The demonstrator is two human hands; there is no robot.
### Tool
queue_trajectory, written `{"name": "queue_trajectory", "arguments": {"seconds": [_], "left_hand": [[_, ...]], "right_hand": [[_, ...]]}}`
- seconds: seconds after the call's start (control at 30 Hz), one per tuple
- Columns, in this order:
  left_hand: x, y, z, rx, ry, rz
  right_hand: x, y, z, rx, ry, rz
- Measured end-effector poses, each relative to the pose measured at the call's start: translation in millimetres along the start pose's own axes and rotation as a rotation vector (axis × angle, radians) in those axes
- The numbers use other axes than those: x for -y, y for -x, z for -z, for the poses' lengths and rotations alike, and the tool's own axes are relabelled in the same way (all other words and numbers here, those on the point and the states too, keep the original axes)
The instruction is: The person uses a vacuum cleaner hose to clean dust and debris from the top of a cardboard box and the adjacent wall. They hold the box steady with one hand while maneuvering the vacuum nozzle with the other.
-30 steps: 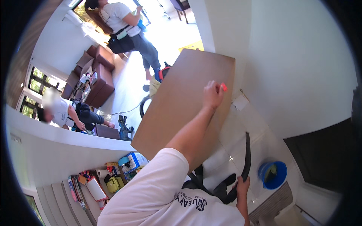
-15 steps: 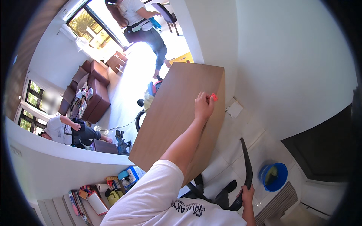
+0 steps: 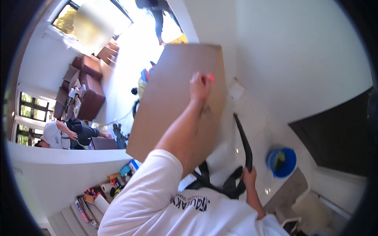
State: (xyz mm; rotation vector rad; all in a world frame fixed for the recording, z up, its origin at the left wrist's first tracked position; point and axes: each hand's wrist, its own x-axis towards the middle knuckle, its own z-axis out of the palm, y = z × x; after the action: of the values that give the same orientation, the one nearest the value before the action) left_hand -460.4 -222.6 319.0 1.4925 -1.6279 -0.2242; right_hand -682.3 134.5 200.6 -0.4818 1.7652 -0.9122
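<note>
My left hand is closed on a small red object at the top of a large brown wooden piece of furniture, near its right side. My right hand, lower right, grips a long black vacuum-like tube that points up toward the floor by the wall. Its dark hose runs down past my legs. A blue bucket with something greenish inside stands to the right of that hand.
A brown sofa and a co-worker are at left, another person's legs at top. Books and toys lie on stairs at lower left. A wall, dark panel and striped mat are at right.
The view has shifted, putting the furniture and both hands higher in frame. The standing person at top is mostly out of view. My hands keep their grips.
</note>
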Motion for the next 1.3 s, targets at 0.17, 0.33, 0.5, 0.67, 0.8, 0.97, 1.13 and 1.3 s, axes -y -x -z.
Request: {"name": "queue_trajectory", "arguments": {"seconds": [0.17,0.33,0.5,0.67,0.8,0.97,1.13,1.3], "left_hand": [[-12,3,3,0.008,0.031,0.016],[-22,3,7,0.031,0.057,0.081],[-9,2,8,0.006,0.055,0.072],[-19,-2,-1,-0.043,0.064,0.055],[-19,1,9,-0.022,0.09,0.049],[-22,7,17,0.0,0.129,0.091],[-30,9,22,-0.005,0.235,0.127],[-25,15,16,-0.093,0.19,0.124]], "right_hand": [[10,-25,-9,-0.04,0.093,0.001],[33,14,2,0.01,0.023,-0.11],[38,-5,-16,0.138,0.075,-0.048],[44,-20,-51,0.228,0.129,0.008],[34,-6,-61,0.263,0.122,0.004],[44,-24,-43,0.097,0.042,-0.044],[73,-52,-51,0.076,0.143,-0.055],[99,-29,-94,0.181,0.26,-0.002]]}}
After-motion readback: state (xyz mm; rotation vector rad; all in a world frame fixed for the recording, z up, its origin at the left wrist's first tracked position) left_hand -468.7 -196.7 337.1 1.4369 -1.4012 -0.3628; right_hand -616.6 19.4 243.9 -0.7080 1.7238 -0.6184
